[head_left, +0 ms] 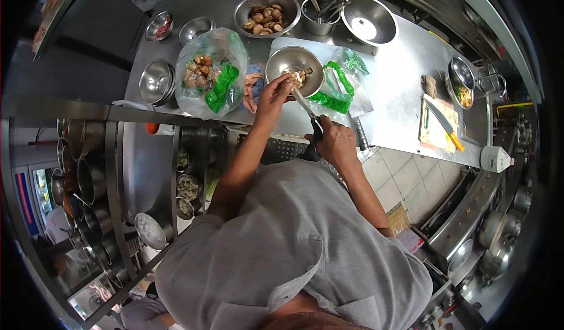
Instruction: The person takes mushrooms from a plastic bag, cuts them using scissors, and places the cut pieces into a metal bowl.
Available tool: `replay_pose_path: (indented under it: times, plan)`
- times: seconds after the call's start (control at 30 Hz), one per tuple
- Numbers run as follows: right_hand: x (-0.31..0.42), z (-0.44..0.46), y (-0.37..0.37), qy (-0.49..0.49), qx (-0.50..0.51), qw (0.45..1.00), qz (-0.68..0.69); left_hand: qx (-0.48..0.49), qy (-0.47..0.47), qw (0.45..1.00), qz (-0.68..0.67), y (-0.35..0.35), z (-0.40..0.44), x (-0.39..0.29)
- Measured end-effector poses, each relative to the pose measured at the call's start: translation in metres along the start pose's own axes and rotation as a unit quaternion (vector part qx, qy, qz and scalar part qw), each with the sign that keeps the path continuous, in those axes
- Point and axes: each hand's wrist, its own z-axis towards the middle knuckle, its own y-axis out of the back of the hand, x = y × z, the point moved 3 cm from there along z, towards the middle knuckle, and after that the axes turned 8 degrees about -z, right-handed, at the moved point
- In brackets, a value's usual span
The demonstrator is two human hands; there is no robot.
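Note:
My left hand point(275, 99) is closed at the near rim of a steel bowl point(276, 66), its fingers pinching what looks like a piece of mushroom point(292, 81). Black-handled scissors point(305, 105) are gripped in my right hand point(337, 143), their blades pointing up to the left fingertips. Inside the bowl lie cut mushroom pieces point(306, 71). Under it is a pale cutting board point(282, 43). To the left, a clear plastic bag point(226, 45) with green print contains whole mushrooms point(198, 71). A green-printed bag point(338, 102) lies right of the bowl.
A colander point(242, 14) of mushrooms and a utensil pot point(318, 27) stand behind. Stacked steel bowls point(155, 82) are at left. A cleaver point(361, 133) lies near the front edge; a yellow-handled knife point(445, 125) rests on a board at right. Shelves with pots flank the counter.

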Motion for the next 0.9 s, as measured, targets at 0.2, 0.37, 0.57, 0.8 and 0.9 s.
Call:
replay_pose_path:
  times: [0.2, 0.37, 0.57, 0.8, 0.9]
  plan:
    - [-0.001, 0.002, 0.009, -0.027, 0.07, 0.997, 0.022, -0.014, 0.011, 0.999, -0.045, -0.008, -0.005, -0.004]
    - [0.001, -0.001, 0.01, -0.027, 0.048, 0.998, 0.004, -0.006, 0.046, 0.993, -0.105, -0.005, -0.002, -0.004]
    - [-0.002, -0.001, -0.001, -0.011, -0.015, 1.0, 0.003, -0.025, 0.048, 0.985, -0.162, -0.015, -0.006, -0.001]
    - [-0.004, 0.003, -0.009, 0.024, -0.006, 1.0, 0.007, -0.045, 0.046, 0.988, -0.137, -0.016, -0.009, 0.006]
    - [-0.008, 0.009, -0.022, 0.039, -0.004, 0.999, 0.004, -0.057, 0.044, 0.991, -0.113, -0.011, -0.007, 0.008]
